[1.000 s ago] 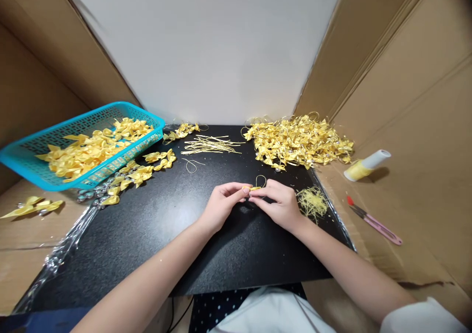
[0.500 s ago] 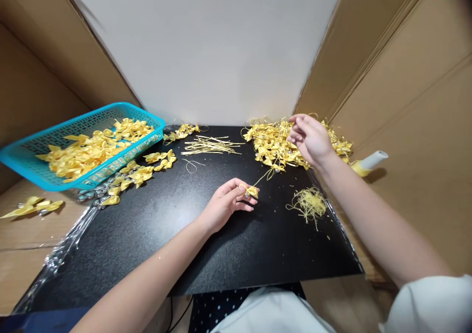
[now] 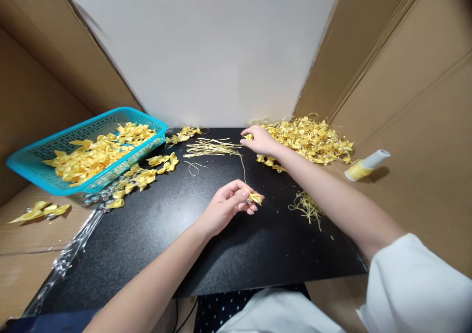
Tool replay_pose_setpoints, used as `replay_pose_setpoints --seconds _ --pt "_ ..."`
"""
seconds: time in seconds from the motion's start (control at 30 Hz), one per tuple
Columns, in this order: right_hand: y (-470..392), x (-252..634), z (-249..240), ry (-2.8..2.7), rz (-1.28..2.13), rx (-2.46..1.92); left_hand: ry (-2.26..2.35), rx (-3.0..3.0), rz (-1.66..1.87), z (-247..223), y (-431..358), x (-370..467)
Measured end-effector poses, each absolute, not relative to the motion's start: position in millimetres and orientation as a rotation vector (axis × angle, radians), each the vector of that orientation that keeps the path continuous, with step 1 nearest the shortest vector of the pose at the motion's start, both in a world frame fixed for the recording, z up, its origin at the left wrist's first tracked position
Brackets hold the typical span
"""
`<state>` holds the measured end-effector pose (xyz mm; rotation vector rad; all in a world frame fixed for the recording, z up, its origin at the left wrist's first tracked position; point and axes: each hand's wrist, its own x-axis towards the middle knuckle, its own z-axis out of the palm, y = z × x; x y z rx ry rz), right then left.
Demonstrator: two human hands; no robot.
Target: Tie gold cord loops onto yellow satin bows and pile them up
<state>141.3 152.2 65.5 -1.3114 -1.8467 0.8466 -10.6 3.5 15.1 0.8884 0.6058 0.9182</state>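
My left hand (image 3: pixel 225 206) pinches a small yellow ribbon bow (image 3: pixel 253 196) just above the black mat (image 3: pixel 177 234). A thin gold thread (image 3: pixel 242 168) runs up from the bow to my right hand (image 3: pixel 259 141). That hand has its fingers closed on the thread's far end. It hovers between the bundle of cut gold threads (image 3: pixel 210 147) and the big pile of yellow bows (image 3: pixel 311 139).
A teal basket (image 3: pixel 44 151) holding yellow bows tilts at the left, with loose bows (image 3: pixel 142 175) beside it. A tuft of thread scraps (image 3: pixel 308 206) lies right of centre. A yellow thread spool (image 3: pixel 365 166) rests on the cardboard (image 3: pixel 405 126) at right.
My right hand left the bow, swung out over the bow pile, then moved left toward the thread bundle, drawing the thread taut. My left hand stayed put with the bow.
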Motion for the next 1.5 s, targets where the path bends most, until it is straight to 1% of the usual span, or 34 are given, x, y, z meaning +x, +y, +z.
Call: replay_pose_setpoints --seconds 0.07,0.1,0.17,0.2,0.27,0.37,0.77,1.23,1.33,1.5 --pt "124.9 146.4 56.0 -1.945 0.878 -1.136 0.599 0.884 0.928 14.6 4.0 -11.3" --pt "108.4 150.5 50.1 -2.000 0.992 -0.992 0.592 0.886 0.931 14.2 4.2 -11.5" --pt "74.9 159.5 37.0 -2.018 1.342 -0.791 0.579 0.891 0.924 13.4 4.5 -11.7" --pt "60.2 163.4 30.4 -1.987 1.437 -0.789 0.572 0.894 0.919 12.9 4.5 -11.6" --pt "38.7 168.8 19.2 -1.944 1.493 -0.867 0.570 0.906 0.909 11.7 4.5 -11.4" --pt "28.6 171.6 11.1 -1.929 1.491 -0.947 0.591 0.940 0.912 10.0 4.8 -12.0" --pt "34.5 169.9 11.0 -1.741 1.451 -0.948 0.666 1.108 0.750 9.8 5.7 -12.8" --pt "30.9 170.4 6.5 -1.684 1.364 -0.962 0.695 1.176 0.761 8.4 5.5 -12.4" --pt "28.9 166.8 0.4 -1.580 1.281 -0.984 0.697 1.170 0.761 8.4 4.9 -12.2" --pt "23.9 158.9 -7.2 -1.506 1.026 -1.040 0.734 1.295 0.751 8.6 1.5 -14.2"
